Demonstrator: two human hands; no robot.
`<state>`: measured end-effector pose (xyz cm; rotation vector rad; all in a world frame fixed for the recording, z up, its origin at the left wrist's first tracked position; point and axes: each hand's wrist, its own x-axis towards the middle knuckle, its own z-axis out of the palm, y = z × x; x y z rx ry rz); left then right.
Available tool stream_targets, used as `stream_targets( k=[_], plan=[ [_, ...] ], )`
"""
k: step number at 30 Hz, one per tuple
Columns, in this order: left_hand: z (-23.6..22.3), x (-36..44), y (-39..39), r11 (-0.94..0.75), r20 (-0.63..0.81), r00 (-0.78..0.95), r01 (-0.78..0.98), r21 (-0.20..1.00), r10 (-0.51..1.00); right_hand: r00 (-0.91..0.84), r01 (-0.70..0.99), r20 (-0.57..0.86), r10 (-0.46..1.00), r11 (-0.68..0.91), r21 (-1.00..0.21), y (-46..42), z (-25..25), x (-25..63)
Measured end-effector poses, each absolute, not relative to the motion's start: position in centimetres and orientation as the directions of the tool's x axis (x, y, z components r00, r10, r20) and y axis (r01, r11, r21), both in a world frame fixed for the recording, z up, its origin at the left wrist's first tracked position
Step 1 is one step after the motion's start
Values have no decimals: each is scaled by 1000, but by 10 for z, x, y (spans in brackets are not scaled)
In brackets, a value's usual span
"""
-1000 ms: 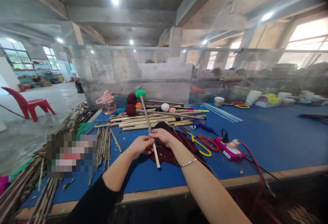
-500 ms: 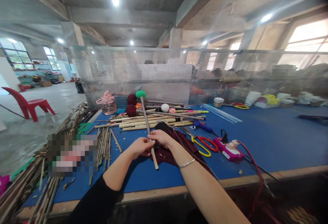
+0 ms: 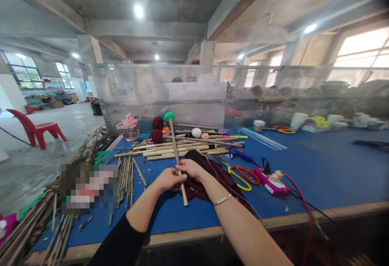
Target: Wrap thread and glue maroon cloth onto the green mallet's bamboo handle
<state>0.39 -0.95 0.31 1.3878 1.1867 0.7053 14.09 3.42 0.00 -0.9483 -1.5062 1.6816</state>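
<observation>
Both hands are closed on a thin wooden stick [image 3: 174,141] with a round green head [image 3: 169,116] at its far end. My left hand [image 3: 169,179] pinches the stick near its lower part. Just above and to the right, my right hand [image 3: 191,168] grips it too, a silver bangle on that wrist. The stick's pale near end pokes out below the fingers. Under my right hand lies a dark maroon cloth [image 3: 217,179]. Beyond the hands, two dark red balls [image 3: 157,136] and a white ball [image 3: 196,132] rest by a pile of sticks [image 3: 176,149].
Scissors with red and yellow handles [image 3: 243,179], a blue glue gun [image 3: 241,155] and a pink power strip [image 3: 272,181] with cables lie to the right. Bundled twigs [image 3: 33,221] cover the left side. A perforated metal screen [image 3: 194,99] stands behind the table.
The whole view has shifted slightly, with the scene sitting a little lower. Both hands keep their hold on the stick, with little other visible movement.
</observation>
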Motion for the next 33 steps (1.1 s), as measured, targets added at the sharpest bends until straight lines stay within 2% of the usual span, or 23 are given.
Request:
stream_targets(
  k=[3, 7, 9, 11, 16, 22, 24, 29, 33],
  plan=[
    [-1, 2, -8, 111, -186, 306, 244, 963, 934, -524, -38, -66, 849, -101, -994, 35, -2, 139],
    [10, -5, -12, 220, -227, 460, 69, 973, 858, -566, -37, -87, 820, -131, -991, 34, 1, 141],
    [16, -7, -15, 266, -248, 517, 40, 963, 819, -563, -11, -91, 821, -118, -993, 33, 3, 141],
    [17, -6, -17, 266, -256, 491, 50, 963, 833, -542, -1, -71, 838, -85, -996, 33, 4, 140],
    [11, 1, -12, 209, -229, 256, 101, 973, 939, -497, -3, -68, 865, -80, -997, 35, 3, 139],
    [19, -2, 6, 262, -345, 362, 258, 930, 866, -559, 235, -298, 774, -196, -952, 44, 13, 149],
    [20, -3, 9, 277, -347, 397, 225, 934, 850, -560, 219, -292, 775, -202, -955, 46, 14, 150],
    [17, -8, 6, 409, -338, 507, -31, 912, 793, -512, 74, -179, 840, -165, -984, 43, 8, 144],
    [17, -4, 2, 415, -359, 473, -14, 910, 804, -445, 11, -128, 886, -137, -990, 42, 2, 142]
  ],
)
